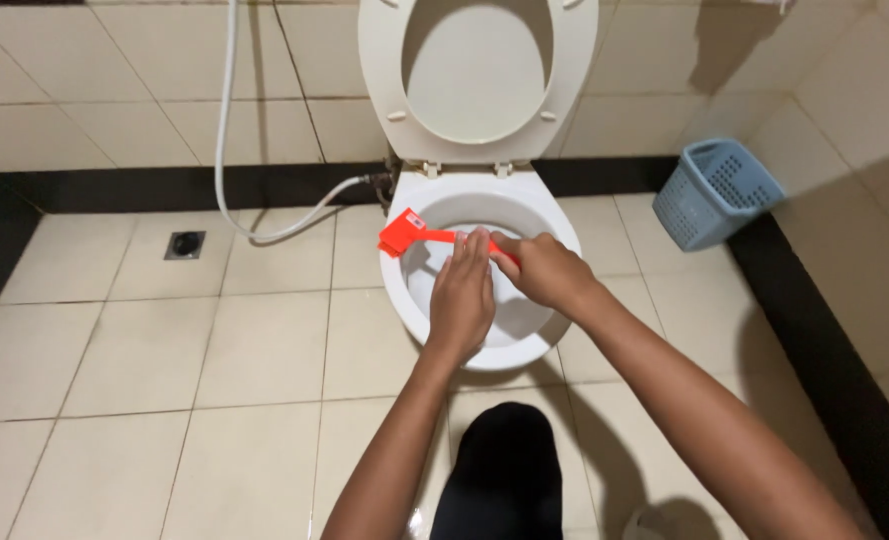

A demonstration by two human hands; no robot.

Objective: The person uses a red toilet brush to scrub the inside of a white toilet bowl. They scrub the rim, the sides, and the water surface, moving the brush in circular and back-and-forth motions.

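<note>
A drain (185, 244) is set in the floor (115, 350) near its left edge, and a white hose (227, 120) is hung down the wall to the toilet's base. An orange brush (405, 234) is held across the bowl's (565, 225) left rim, its head jutting over that rim. The handle is touched by the left hand (462, 295), fingers laid flat along it, and is grasped by the right hand (545, 270), closed around its end. The lid (477, 70) is raised against the wall. A blue basket (715, 192) is tilted in the floor's right corner.
</note>
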